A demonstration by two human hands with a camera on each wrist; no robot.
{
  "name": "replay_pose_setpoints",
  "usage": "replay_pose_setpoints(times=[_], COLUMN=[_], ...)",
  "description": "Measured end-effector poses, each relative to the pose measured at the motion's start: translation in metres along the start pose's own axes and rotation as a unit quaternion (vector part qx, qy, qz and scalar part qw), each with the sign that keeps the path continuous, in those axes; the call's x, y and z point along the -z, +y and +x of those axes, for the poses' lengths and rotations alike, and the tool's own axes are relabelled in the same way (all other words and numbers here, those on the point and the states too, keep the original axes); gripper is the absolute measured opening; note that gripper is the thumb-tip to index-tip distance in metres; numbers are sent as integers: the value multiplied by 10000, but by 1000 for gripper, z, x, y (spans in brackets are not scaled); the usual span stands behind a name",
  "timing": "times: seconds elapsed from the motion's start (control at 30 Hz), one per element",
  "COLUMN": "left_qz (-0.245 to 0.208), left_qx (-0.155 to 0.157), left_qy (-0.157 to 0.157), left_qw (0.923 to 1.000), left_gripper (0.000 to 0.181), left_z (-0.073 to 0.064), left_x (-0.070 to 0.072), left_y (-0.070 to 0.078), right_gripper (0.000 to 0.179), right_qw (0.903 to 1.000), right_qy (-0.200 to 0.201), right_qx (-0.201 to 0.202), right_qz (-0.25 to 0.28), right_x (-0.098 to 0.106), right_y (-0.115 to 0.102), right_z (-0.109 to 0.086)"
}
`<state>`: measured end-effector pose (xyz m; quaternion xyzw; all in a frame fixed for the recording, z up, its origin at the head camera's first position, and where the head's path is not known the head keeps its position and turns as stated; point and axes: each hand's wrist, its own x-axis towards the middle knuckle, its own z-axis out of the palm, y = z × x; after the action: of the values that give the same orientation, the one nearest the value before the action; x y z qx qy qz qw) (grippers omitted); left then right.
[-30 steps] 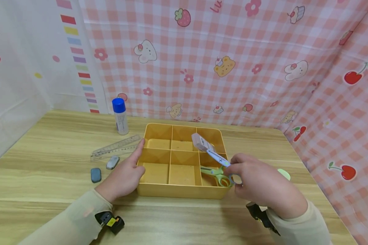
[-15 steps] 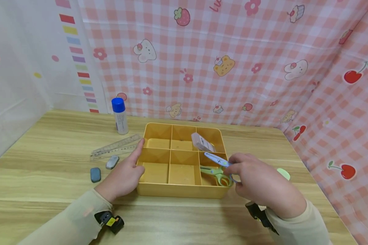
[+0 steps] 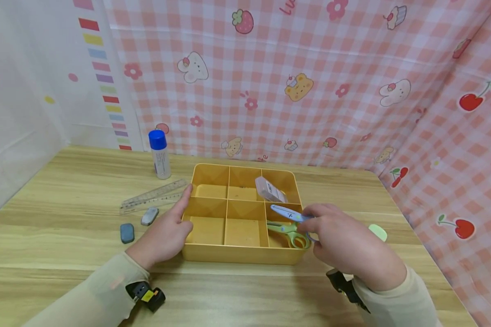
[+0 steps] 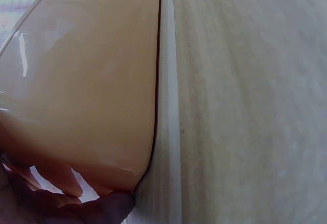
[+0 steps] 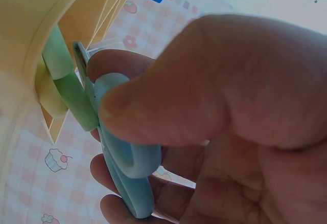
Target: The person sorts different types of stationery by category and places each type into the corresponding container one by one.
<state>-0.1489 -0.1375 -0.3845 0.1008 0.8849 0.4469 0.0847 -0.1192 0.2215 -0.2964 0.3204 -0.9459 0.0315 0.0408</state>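
Note:
My left hand (image 3: 165, 237) rests against the left side of a yellow divided box (image 3: 245, 254), index finger straight along the wall and thumb near the front corner. In the left wrist view, its fingertips touch the box's glossy wall (image 4: 92, 81). My right hand (image 3: 349, 243) pinches blue scissors (image 3: 287, 213) by the handle loops, thumb over one loop in the right wrist view. Their blades point left, above the front right compartment. Green scissors (image 3: 287, 228) lie in that compartment just below. A clear plastic case (image 3: 271, 190) leans across the back divider.
Left of the box are clear rulers (image 3: 153, 196), a grey oval piece (image 3: 149, 216) and a dark blue-grey piece (image 3: 127, 233). A blue-capped glue stick (image 3: 160, 156) stands behind them. Beyond my right hand lies a pale green rounded object (image 3: 378, 232).
My right hand has lowered the blue scissors, swinging their tips down away from the clear case to above the green scissors. My left hand stays at the box.

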Motion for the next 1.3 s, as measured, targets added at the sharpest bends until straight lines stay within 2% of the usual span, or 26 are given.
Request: replay_pose_setpoints(times=[0.23, 0.47, 0.63, 1.3], left_qz=[-17, 12, 10, 60], left_qx=[2, -8, -28, -23], left_qy=[7, 31, 23, 41], left_qw=[10000, 10000, 10000, 10000], left_gripper=[79, 79, 78, 79], left_z=[0, 0, 0, 0], left_x=[0, 0, 0, 0], left_y=[0, 0, 0, -1], right_gripper=[41, 37, 35, 35], right_qw=[10000, 9993, 9990, 9985], right_qy=[30, -294, -367, -393], right_qx=[31, 203, 183, 233], right_qz=[-25, 56, 171, 303], right_x=[-1, -5, -7, -12], right_y=[0, -5, -8, -12], right_z=[1, 4, 6, 12])
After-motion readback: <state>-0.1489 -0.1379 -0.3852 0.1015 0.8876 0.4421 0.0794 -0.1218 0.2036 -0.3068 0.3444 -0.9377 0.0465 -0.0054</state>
